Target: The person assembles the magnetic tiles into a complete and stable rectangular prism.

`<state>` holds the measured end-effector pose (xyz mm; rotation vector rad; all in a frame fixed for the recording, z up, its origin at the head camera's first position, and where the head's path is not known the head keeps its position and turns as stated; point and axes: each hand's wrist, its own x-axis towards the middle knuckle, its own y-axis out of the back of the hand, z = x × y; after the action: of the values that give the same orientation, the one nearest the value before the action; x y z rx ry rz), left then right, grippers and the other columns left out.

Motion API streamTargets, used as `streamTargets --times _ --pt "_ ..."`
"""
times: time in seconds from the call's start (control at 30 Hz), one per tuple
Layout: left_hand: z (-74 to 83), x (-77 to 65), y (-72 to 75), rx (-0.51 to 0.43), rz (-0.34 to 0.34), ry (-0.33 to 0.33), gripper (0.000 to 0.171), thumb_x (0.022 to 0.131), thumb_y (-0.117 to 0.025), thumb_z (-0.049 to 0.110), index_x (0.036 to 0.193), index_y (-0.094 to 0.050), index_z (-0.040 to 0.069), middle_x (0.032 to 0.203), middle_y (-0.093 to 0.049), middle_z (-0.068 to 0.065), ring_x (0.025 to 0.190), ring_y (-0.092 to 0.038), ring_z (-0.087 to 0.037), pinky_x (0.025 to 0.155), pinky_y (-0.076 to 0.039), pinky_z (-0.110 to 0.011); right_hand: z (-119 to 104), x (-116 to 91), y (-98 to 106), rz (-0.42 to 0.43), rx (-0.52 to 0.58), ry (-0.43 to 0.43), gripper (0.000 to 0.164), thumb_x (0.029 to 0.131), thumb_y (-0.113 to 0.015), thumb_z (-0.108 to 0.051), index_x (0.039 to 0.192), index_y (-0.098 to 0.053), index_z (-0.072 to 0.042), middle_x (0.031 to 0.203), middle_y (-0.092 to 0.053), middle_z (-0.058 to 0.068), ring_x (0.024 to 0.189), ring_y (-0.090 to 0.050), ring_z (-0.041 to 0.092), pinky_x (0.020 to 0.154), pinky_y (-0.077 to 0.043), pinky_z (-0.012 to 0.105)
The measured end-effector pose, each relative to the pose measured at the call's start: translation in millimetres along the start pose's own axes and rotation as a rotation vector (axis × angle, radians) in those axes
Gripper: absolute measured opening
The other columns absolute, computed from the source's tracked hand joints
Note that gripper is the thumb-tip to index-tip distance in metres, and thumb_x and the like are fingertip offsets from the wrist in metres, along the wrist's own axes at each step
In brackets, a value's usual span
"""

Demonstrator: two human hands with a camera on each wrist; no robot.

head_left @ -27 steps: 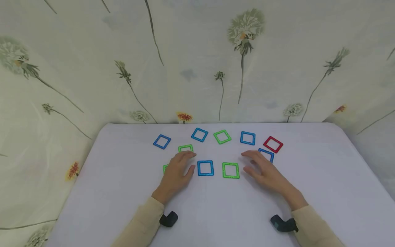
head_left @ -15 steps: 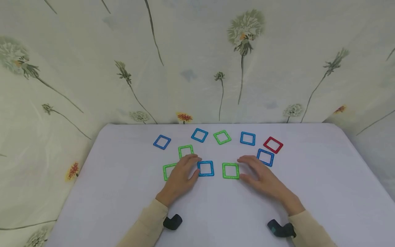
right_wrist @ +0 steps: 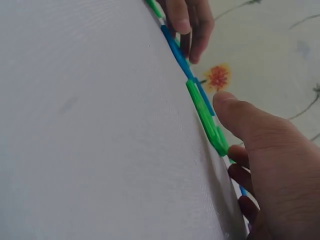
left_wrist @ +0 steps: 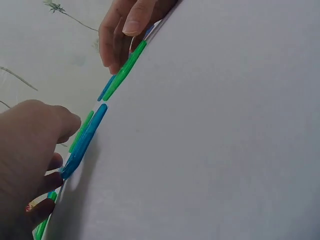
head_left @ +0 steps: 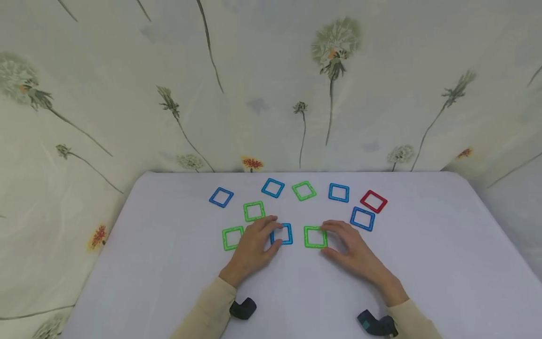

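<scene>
Near the table's middle, a blue square frame tile [head_left: 287, 234] lies flat, its left part overlapped by my left hand [head_left: 254, 245]. The fingers are loosely bent, and a gap shows between thumb and tile [left_wrist: 86, 142] in the left wrist view. Just to the right is a green square frame tile [head_left: 309, 237]. My right hand [head_left: 353, 247] reaches over its right side, fingertips at the far right corner and thumb by the near right corner. In the right wrist view the thumb stands off the green tile [right_wrist: 205, 117], and the other fingers are bent beside its end.
Green tiles [head_left: 254, 203] [head_left: 227, 247] lie left of and beyond my left hand. Several blue tiles [head_left: 348, 194], another green one [head_left: 304, 199] and a red one [head_left: 379, 207] spread toward the back of the white table [head_left: 296, 301]. Behind it hangs a flowered cloth [head_left: 262, 127].
Both hands have moved inward: the left rightward to over the blue tile, the right leftward to the green tile's right side. The tiles lie where they were.
</scene>
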<state>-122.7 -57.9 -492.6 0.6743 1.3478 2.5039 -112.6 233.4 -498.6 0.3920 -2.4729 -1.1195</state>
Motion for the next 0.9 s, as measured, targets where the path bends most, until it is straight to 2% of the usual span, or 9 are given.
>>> streamTargets --times 0.13,0.4,0.7,0.9 --pt "-0.8 -1.1 -2.9 0.013 0.006 -0.018 0.034 0.089 -0.064 0.034 0.12 -0.059 0.024 0.139 -0.05 0.001 0.129 -0.047 -0.019 0.107 -0.039 -0.04 -1 3 -3 0.018 -0.002 0.012 0.054 0.081 -0.073 -0.036 0.129 -0.053 -0.024 0.137 -0.05 -0.005 0.13 -0.04 0.016 0.106 -0.031 0.044" --pt "-0.8 -4.5 -6.3 0.049 -0.002 -0.041 0.035 0.087 -0.067 0.033 0.12 -0.06 0.024 0.138 -0.05 0.001 0.129 -0.046 -0.017 0.108 -0.039 -0.038 0 1 -6 0.013 -0.023 0.005 0.052 0.08 -0.074 -0.037 0.127 -0.055 -0.023 0.136 -0.051 -0.003 0.129 -0.041 0.017 0.105 -0.032 0.046" --pt "5.8 -9.8 -6.7 -0.019 -0.066 0.035 0.034 0.09 -0.064 0.03 0.123 -0.057 0.023 0.142 -0.043 0.002 0.135 -0.039 -0.015 0.11 -0.037 -0.032 -2 -2 -7 0.02 -0.056 0.01 0.048 0.081 -0.074 -0.034 0.124 -0.057 -0.024 0.135 -0.051 -0.004 0.128 -0.042 0.017 0.105 -0.031 0.04" --pt "6.5 -9.6 -6.3 -0.024 -0.05 0.029 0.034 0.09 -0.064 0.028 0.123 -0.057 0.023 0.141 -0.044 0.001 0.135 -0.038 -0.015 0.11 -0.037 -0.031 0 -1 -7 0.029 -0.056 0.023 0.046 0.082 -0.073 -0.031 0.124 -0.057 -0.024 0.135 -0.051 -0.006 0.128 -0.042 0.015 0.107 -0.026 0.026"
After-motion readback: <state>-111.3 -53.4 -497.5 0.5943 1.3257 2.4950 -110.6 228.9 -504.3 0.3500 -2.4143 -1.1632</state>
